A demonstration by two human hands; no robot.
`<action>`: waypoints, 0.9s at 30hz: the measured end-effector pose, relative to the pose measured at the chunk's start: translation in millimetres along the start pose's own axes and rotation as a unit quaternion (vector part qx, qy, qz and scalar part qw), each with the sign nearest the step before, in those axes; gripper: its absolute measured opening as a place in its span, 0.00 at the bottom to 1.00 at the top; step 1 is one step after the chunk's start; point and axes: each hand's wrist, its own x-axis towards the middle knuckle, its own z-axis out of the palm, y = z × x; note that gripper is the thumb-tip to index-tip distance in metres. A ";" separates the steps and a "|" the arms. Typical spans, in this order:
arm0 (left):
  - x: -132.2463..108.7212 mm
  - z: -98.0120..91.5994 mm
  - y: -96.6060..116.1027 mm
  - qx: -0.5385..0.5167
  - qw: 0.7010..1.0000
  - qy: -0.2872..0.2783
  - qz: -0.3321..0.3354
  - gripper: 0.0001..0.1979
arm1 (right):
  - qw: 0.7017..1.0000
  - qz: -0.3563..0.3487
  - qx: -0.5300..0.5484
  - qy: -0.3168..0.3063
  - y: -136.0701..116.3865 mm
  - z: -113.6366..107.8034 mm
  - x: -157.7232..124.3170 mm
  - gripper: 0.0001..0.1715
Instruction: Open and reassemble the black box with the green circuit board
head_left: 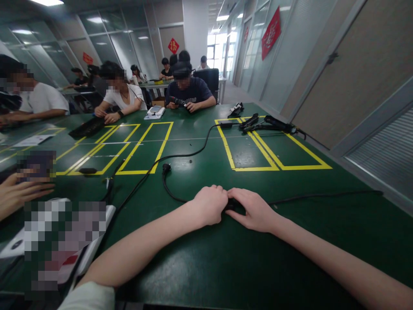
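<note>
My left hand (210, 206) is closed just above the green table (180, 262), its fingers curled down and mostly hidden. My right hand (253, 209) meets it from the right, thumb and fingers closed round a small black block (237, 206) that looks like a power adapter. A black power cord (171, 196) runs left from under my left hand to a plug (166, 168). On the other side, a black cable (322, 196) stretches from my right hand toward the table's right edge.
Ahead lie yellow tape rectangles (254, 168), another black adapter (226, 124) with a long cord, and folded black gear (274, 125). At left are a co-worker's hand (22, 193) and a white device (97, 241). Several people sit across the table.
</note>
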 end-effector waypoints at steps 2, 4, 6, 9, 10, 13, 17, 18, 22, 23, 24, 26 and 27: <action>4.6 1.6 -2.7 0.001 1.000 0.003 0.015 0.19 | 1.000 0.000 -0.016 0.003 4.7 -0.4 0.1 0.11; 8.2 2.7 -4.8 0.001 1.000 0.009 0.021 0.19 | 1.000 0.002 -0.023 0.005 7.8 -0.6 -0.7 0.12; 11.2 4.5 -6.2 0.001 1.000 0.017 0.017 0.19 | 1.000 0.004 -0.020 0.005 9.7 -0.3 -1.5 0.15; 15.4 8.1 -8.1 -0.003 1.000 0.029 0.010 0.18 | 1.000 0.014 -0.016 0.000 13.0 1.0 -2.1 0.17; 16.5 8.9 -9.1 -0.005 0.999 0.030 0.009 0.18 | 1.000 0.018 -0.017 -0.001 14.4 1.6 -2.2 0.17; 17.7 8.7 -13.0 -0.012 0.999 0.028 0.011 0.15 | 0.999 0.017 -0.028 -0.002 18.5 3.0 -2.7 0.14; 13.9 3.6 -17.4 -0.017 1.000 0.015 0.020 0.12 | 0.999 -0.001 -0.049 -0.007 20.3 2.6 -3.4 0.15; 12.8 2.3 -18.0 -0.019 0.999 0.011 0.024 0.12 | 0.999 -0.006 -0.054 -0.006 19.9 2.1 -3.6 0.15; 10.0 -1.6 -19.2 -0.026 0.999 0.000 0.038 0.10 | 0.997 -0.013 -0.070 -0.010 16.5 -0.6 -4.1 0.16; 9.7 -2.6 -19.8 -0.029 0.999 -0.001 0.042 0.10 | 0.997 -0.012 -0.076 -0.013 15.9 -1.4 -4.2 0.16; 9.5 -3.7 -20.8 -0.031 0.998 -0.002 0.046 0.11 | 0.996 -0.011 -0.083 -0.015 15.6 -2.4 -4.3 0.17; 9.0 -6.3 -24.0 -0.039 0.998 0.001 0.052 0.11 | 0.996 -0.015 -0.093 -0.010 16.2 -5.1 -4.4 0.16; 8.7 -7.6 -26.0 -0.043 0.998 0.005 0.052 0.11 | 0.995 -0.018 -0.095 -0.003 17.2 -6.8 -4.4 0.16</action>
